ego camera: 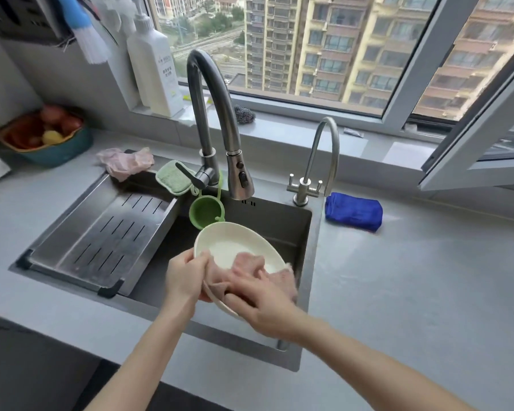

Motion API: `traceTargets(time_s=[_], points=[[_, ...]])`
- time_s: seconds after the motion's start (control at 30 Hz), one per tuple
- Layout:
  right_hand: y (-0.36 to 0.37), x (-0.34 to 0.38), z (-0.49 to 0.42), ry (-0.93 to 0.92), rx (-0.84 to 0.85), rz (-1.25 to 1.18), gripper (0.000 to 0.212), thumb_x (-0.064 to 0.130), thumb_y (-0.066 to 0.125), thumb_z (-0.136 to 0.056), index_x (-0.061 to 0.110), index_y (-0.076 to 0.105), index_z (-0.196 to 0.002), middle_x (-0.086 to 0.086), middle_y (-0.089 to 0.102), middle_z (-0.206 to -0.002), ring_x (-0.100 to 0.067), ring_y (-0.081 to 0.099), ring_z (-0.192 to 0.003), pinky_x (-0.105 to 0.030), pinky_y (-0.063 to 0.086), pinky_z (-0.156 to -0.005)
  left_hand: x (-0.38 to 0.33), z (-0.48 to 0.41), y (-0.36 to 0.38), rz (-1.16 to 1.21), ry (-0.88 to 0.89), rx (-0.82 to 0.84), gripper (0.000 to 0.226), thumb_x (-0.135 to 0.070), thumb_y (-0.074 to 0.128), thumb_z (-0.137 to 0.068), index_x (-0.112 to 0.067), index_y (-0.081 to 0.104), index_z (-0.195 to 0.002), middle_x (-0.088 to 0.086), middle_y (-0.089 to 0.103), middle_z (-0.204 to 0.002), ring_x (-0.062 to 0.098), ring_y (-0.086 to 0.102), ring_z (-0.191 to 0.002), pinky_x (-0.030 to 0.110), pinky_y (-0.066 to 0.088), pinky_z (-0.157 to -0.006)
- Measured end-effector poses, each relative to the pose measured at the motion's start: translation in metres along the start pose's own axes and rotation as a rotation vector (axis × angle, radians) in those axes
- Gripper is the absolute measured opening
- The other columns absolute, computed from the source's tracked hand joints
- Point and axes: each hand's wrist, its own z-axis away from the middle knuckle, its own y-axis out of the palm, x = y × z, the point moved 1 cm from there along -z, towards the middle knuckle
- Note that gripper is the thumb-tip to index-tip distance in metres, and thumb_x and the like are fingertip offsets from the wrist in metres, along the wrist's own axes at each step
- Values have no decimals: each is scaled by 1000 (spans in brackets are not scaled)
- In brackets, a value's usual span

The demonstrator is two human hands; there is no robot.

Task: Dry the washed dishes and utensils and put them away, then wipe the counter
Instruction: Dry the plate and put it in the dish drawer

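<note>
A grey counter (398, 277) is seen running beneath a window (309, 40) that looks out on apartment towers, and a steel sink (282, 223) is set into it. A cream dish (229, 247) is held over the sink basin, tilted so that its hollow faces up and toward the camera. Its left rim is gripped by the left hand (184, 277), the thumb being curled over the edge and the fingers hidden beneath it. A pink cloth (247, 268) is bunched inside the near half of the dish and spills over its right rim; it is pressed down and clutched by the right hand (264, 304), whose fingers are curled into the folds while the thumb lies at the near rim. Both forearms are extended from the lower edge of the view and converge on the dish, the right wrist being bent inward. A slotted drain tray (107, 232) is laid across the left part of the sink, and a tall faucet (208, 114) is arched above the basin with a green cup (207, 212) hung below it. A folded blue cloth (353, 211) is placed on the counter just right of a smaller tap (324, 155).
</note>
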Motion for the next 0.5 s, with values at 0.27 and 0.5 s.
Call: traceTargets(time_s=[0.27, 0.5], points=[[7, -22, -50, -33, -55, 446, 49, 44, 21, -102, 41, 8, -149, 17, -1, -158, -7, -9, -146, -56, -12, -114, -5, 6, -15, -106, 189, 74, 31, -20, 52, -94, -15, 66, -66, 3, 59, -55, 20, 56, -52, 31, 49, -44], [-5, -56, -18, 413, -119, 483, 47, 53, 14, -97, 56, 12, -143, 8, 1, -161, -29, 8, -146, -49, 19, -114, -4, 7, -5, 28, 186, -73, 23, -21, 54, -88, -14, 69, -72, -7, 55, -52, 17, 49, -56, 22, 35, -46]])
